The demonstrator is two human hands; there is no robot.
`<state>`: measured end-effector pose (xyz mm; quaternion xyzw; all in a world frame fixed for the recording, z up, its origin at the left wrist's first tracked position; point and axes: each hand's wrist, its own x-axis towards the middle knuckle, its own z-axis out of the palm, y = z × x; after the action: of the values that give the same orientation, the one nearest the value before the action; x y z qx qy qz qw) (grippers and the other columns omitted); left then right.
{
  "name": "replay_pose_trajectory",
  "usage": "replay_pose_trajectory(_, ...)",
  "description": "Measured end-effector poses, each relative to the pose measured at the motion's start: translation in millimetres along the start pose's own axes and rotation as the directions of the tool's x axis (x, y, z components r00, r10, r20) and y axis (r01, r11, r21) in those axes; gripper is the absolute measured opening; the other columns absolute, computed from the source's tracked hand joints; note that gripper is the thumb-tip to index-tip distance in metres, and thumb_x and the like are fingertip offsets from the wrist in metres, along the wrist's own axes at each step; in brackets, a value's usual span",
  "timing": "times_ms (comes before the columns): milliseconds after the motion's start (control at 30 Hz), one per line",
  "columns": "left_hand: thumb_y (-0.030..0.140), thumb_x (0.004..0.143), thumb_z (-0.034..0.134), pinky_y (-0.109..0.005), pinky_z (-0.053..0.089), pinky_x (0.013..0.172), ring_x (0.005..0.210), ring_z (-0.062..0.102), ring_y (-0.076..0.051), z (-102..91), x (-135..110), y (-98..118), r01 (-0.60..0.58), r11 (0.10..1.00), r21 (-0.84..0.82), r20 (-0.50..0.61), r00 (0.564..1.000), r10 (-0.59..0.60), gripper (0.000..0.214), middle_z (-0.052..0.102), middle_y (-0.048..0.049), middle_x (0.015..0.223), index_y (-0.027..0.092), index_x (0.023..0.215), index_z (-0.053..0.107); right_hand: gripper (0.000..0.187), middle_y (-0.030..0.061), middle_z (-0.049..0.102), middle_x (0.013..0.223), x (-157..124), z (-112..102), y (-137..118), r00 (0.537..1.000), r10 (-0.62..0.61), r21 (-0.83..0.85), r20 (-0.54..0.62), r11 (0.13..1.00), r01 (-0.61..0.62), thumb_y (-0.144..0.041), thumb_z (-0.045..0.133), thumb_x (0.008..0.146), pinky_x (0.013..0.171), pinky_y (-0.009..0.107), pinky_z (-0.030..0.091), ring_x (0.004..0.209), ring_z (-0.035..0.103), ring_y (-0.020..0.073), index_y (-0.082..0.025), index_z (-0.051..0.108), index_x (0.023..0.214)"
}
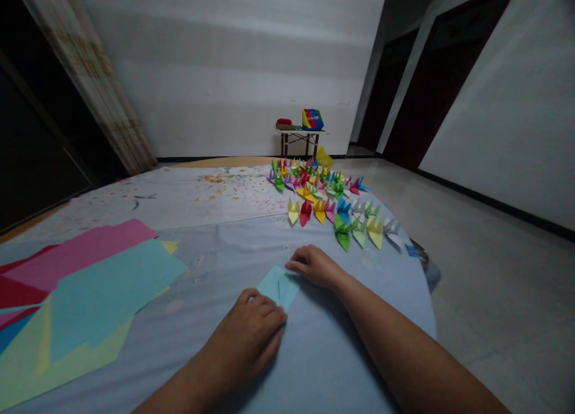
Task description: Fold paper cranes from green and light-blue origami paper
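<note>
Folded paper [270, 284], pale turquoise, creased, angular

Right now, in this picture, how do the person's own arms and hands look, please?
The ungloved left hand and ungloved right hand show no ring. The bare left forearm and bare right forearm show no sleeve, watch, bracelet or marking.
</note>
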<state>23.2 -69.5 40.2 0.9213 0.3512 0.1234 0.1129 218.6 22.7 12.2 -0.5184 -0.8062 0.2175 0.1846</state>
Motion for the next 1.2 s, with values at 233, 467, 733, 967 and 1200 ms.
replay_pose_trajectory(233, 0.022, 0.086, 0.039, -0.037, 0.043, 0.083, 0.092, 0.054, -0.02, 12.2, 3.9, -17.3, 0.124, 0.986, -0.107, -0.129, 0.982, -0.137, 0.029, 0.062, -0.0065, 0.098, 0.022, 0.108, 0.057, 0.032, 0.0025, 0.062, 0.07, -5.3, -1.5, -9.9, 0.997, -0.04, -0.093, 0.069, 0.995, 0.046, -0.05, 0.064, 0.065, 0.06, 0.024, 0.033, 0.068, 0.051, 0.0151, -0.019, 0.065, 0.073)
replay_pose_trajectory(467, 0.027, 0.085, 0.041, -0.035, 0.044, 0.086, 0.095, 0.055, -0.019, 12.1, 6.1, -18.7, 0.182, 0.939, -0.292, -0.213, 0.945, -0.25, 0.028, 0.061, -0.0061, 0.1, 0.023, 0.108, 0.057, 0.025, -0.0022, 0.055, 0.066, -4.0, 6.0, -11.6, 0.994, -0.041, 0.328, 0.106, 0.945, 0.004, -0.04, 0.061, 0.072, 0.055, 0.02, 0.036, 0.06, 0.046, 0.0092, -0.016, 0.058, 0.079)
replay_pose_trajectory(733, 0.04, 0.077, 0.054, -0.032, 0.049, 0.069, 0.08, 0.06, -0.019, 8.4, 12.0, -18.5, 0.285, 0.685, -0.671, -0.229, 0.798, -0.557, 0.039, 0.063, -0.0062, 0.094, 0.018, 0.109, 0.051, 0.039, 0.0047, 0.059, 0.1, -11.5, -5.3, -28.7, 0.952, -0.295, 0.616, 0.075, 0.765, 0.188, -0.048, 0.044, 0.083, 0.079, 0.027, 0.041, 0.089, 0.054, 0.0137, -0.018, 0.056, 0.106)
replay_pose_trajectory(967, 0.04, 0.073, 0.057, -0.027, 0.049, 0.06, 0.067, 0.061, -0.016, 9.3, 15.3, -26.3, 0.194, 0.415, -0.889, -0.153, 0.729, -0.668, 0.035, 0.065, -0.0025, 0.082, 0.015, 0.098, 0.056, 0.027, 0.0036, 0.058, 0.098, -15.6, -11.2, -39.1, 0.914, -0.404, 0.495, 0.027, 0.8, 0.339, -0.04, 0.051, 0.081, 0.088, 0.028, 0.037, 0.097, 0.052, 0.0139, -0.021, 0.064, 0.095)
replay_pose_trajectory(1200, 0.04, 0.071, 0.059, -0.025, 0.047, 0.055, 0.058, 0.059, -0.015, 18.5, 15.7, -38.5, 0.247, 0.292, -0.924, -0.036, 0.702, -0.711, 0.041, 0.064, -0.0015, 0.069, 0.012, 0.101, 0.056, 0.034, 0.0031, 0.058, 0.088, -0.2, 6.0, -10.7, 0.997, -0.071, 0.565, -0.038, 0.821, 0.08, -0.031, 0.06, 0.074, 0.064, 0.023, 0.042, 0.074, 0.053, 0.011, -0.016, 0.056, 0.104)
